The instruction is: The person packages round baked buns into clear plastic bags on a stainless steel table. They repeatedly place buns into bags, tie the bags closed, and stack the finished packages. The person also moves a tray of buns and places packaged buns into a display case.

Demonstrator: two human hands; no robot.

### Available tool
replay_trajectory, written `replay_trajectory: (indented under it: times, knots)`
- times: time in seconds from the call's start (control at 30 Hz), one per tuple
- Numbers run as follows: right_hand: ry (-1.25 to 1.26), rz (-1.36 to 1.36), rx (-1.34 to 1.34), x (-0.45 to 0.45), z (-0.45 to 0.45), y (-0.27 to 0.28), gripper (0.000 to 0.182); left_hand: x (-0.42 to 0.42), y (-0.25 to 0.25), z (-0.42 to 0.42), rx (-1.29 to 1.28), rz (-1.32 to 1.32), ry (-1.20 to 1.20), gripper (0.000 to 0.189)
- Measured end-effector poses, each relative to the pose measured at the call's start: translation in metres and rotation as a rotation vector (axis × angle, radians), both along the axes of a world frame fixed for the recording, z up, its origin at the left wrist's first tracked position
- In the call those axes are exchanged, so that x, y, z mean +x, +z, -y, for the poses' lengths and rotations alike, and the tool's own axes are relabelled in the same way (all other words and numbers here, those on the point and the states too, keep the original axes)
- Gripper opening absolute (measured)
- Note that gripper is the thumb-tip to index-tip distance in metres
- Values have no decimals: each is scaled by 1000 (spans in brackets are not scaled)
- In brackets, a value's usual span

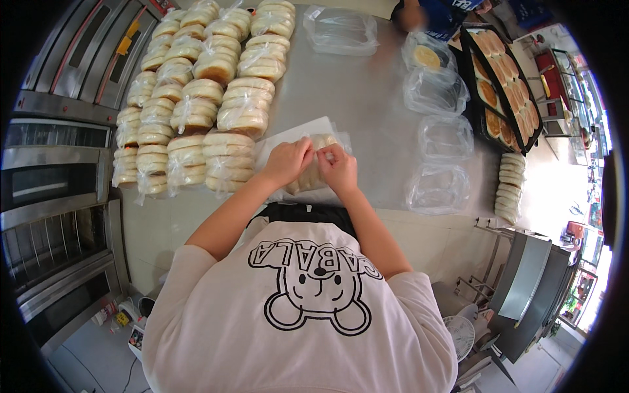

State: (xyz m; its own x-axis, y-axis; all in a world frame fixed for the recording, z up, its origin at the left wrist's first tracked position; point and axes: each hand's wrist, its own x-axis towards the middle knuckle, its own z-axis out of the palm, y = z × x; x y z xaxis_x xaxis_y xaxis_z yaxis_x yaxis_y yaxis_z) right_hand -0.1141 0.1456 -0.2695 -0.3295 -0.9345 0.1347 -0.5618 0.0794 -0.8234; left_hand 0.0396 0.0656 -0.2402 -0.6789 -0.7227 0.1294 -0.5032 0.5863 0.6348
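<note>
Both hands meet over a clear plastic bag of round flat breads (303,181) near the table's front edge. My left hand (290,159) pinches the bag's gathered plastic between thumb and fingers. Close beside it, my right hand (338,167) grips the same plastic, its fingers curled. Whether the plastic is knotted is hidden by the fingers. A stack of white sheets or flat bags (314,128) lies partly under the bag. To the left stand rows of tied bags of stacked breads (229,159).
Open clear bags (439,189) line the table's right side, one holding a bread (426,57). Black trays of breads (506,88) stand beyond. Another clear bag (340,30) lies at the back. A co-worker's blurred hand (412,18) is at the far right. Ovens (54,167) stand left.
</note>
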Motion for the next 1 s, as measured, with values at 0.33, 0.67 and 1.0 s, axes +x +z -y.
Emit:
replay_trajectory:
  times: [0.33,0.67,1.0]
  knots:
    - [306,-411,-225,0,-18,3,9,-22,-15,38,978,-87,130,12]
    - [-78,226,167,-13,-9,15,23,-8,-11,0,82,-50,-146,22]
    - [-89,140,197,-21,7,-8,21,-15,-29,2,42,-16,-76,12]
